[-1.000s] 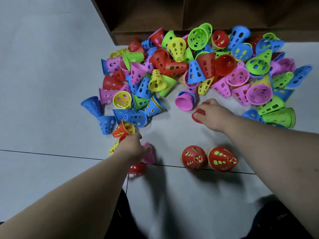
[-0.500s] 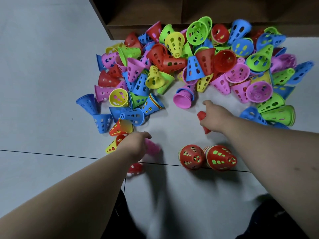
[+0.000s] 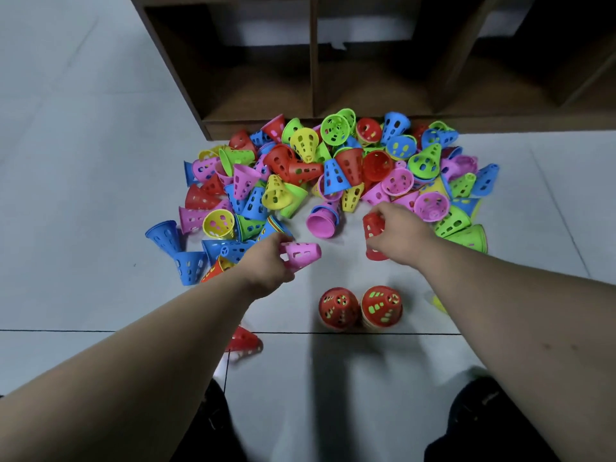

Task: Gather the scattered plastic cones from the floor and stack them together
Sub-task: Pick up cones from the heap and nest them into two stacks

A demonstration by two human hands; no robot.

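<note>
A wide pile of perforated plastic cones (image 3: pixel 333 175) in red, blue, green, yellow and pink covers the grey floor in front of me. My left hand (image 3: pixel 266 261) grips a pink cone (image 3: pixel 301 255) held sideways above the floor. My right hand (image 3: pixel 398 236) is closed around a red cone (image 3: pixel 373 228), lifted beside the pile's near edge. Two upright red-topped stacks, the left stack (image 3: pixel 338 308) and the right stack (image 3: pixel 381 306), stand side by side on the floor between my arms. One red cone (image 3: pixel 245 341) lies under my left forearm.
A dark wooden shelf unit (image 3: pixel 313 78) with open compartments stands right behind the pile. A pink stack (image 3: pixel 321 221) lies on its side near the middle. My dark-trousered knees (image 3: pixel 483 418) are at the bottom. A tile seam (image 3: pixel 66 330) crosses the floor.
My left hand has lifted the pink cone from the floor and carried it right. My right hand has raised the red cone off the floor. The view has tilted up.
</note>
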